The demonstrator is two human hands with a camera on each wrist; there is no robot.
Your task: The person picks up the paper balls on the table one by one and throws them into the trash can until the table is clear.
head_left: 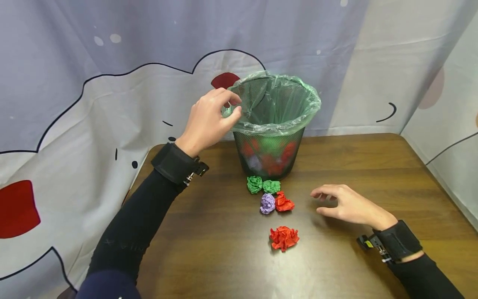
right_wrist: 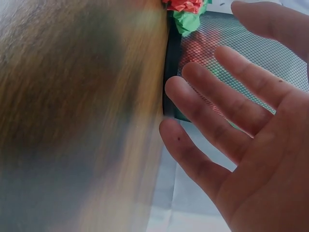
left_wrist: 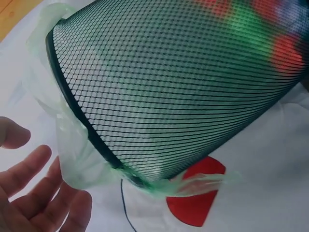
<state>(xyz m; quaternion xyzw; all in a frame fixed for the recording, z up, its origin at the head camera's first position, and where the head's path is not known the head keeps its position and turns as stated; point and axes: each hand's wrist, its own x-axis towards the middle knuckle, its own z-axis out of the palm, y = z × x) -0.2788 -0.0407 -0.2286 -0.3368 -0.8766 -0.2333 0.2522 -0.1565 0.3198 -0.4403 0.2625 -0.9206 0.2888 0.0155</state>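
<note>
A cloud-patterned cloth backdrop (head_left: 123, 45) hangs behind the wooden bench (head_left: 209, 236). Near the bench's far edge, a black mesh wastebasket (head_left: 269, 143) stands upright, with red, green and purple crumpled paper showing through its wall. A translucent green bin liner (head_left: 278, 129) is folded out over its rim. The left hand (head_left: 210, 114) is raised beside the liner's left edge, its grip moderately wide, with a gap between thumb and curved fingers; whether it touches the liner I cannot tell. The right hand (head_left: 349, 203) hovers over the bench, right of the loose paper, its grip wide and fingers spread. Of the paper balls, one red (head_left: 284, 238) lies nearest the person, apart from the others. Farther back, a second red (head_left: 284, 202) sits against a purple one (head_left: 267, 204), and two green ones (head_left: 254, 185) lie side by side just before the wastebasket's base.
</note>
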